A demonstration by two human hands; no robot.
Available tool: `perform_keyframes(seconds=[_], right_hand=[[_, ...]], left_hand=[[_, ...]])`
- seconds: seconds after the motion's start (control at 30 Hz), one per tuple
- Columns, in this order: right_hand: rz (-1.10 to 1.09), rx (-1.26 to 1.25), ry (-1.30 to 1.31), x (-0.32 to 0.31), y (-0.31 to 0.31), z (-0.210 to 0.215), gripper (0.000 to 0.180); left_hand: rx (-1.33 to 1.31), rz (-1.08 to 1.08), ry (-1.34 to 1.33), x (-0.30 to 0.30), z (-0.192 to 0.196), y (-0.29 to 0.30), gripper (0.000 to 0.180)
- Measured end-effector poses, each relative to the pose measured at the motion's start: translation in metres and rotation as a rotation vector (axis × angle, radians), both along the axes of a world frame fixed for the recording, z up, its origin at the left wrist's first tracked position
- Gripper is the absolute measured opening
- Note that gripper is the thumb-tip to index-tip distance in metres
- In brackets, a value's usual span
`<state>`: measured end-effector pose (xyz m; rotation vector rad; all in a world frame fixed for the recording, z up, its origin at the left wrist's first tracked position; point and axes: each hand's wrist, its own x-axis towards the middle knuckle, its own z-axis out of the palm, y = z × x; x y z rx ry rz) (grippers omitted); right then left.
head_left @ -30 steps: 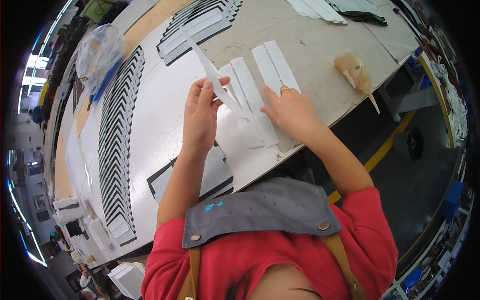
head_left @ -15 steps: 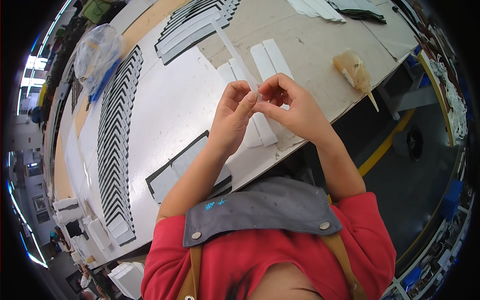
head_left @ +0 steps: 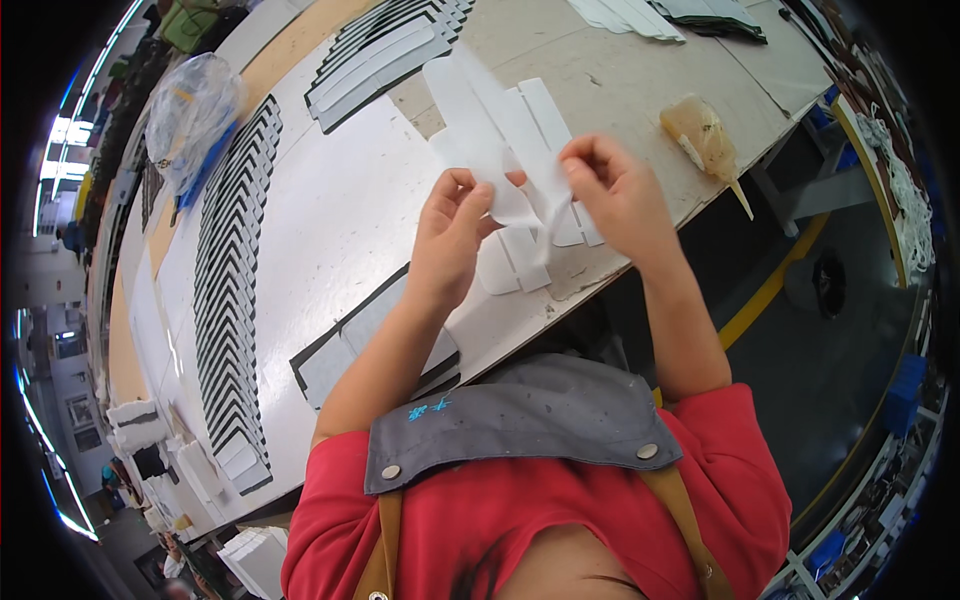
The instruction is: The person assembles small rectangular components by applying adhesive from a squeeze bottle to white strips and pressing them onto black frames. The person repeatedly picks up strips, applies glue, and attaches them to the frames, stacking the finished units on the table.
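Note:
My left hand [head_left: 447, 235] pinches a white, flat sheet [head_left: 462, 130] between thumb and fingers, its far end reaching up over the table. Thumb and fingers of my right hand [head_left: 622, 205] are pressed together on the edge of a thin white film [head_left: 548, 195], which is blurred and curls down between the hands. Whether film and sheet are still joined I cannot tell. Under and beside them lie white panels with a lengthwise slit; one panel [head_left: 514, 262] shows below the hands. A grey panel with black edging [head_left: 345, 345] lies partly behind my left forearm.
A long overlapping row of black-edged panels [head_left: 235, 280] runs along the left, another [head_left: 385, 60] at the far side. A plastic bag [head_left: 195, 115] lies far left. The amber glue bag [head_left: 698, 132] with pointed nozzle rests near the table's right edge. White strips [head_left: 625, 18] lie at the back.
My hands, earlier close together on the narrow-looking white piece, have moved apart. The right has gone right with the film's edge, and the sheet now shows its broad face.

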<state>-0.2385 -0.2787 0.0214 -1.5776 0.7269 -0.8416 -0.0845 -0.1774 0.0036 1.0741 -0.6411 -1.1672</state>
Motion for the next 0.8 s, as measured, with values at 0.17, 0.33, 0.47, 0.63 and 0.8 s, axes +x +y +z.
perform_keyframes(seconds=[0.17,0.33,0.47,0.63,0.8], right_hand=[[-0.37,-0.127,0.197,-0.05,-0.077,-0.001,0.021],[-0.339,-0.598,0.343,-0.04,-0.066,0.019,0.015],[-0.163,-0.913,0.364,-0.01,-0.025,0.016,0.008],[-0.122,-0.761,0.252,-0.008,-0.009,0.017,0.006],[-0.164,-0.402,0.17,-0.023,-0.025,0.024,0.011]], left_hand=[[0.068,0.13,-0.098,0.033,0.007,0.005,0.008],[0.103,0.031,-0.182,0.018,0.015,-0.008,0.018],[0.034,-0.05,-0.215,-0.018,0.029,-0.041,0.027],[0.01,-0.072,-0.245,-0.031,0.027,-0.055,0.027],[0.045,-0.062,-0.268,-0.008,0.011,-0.043,0.018]])
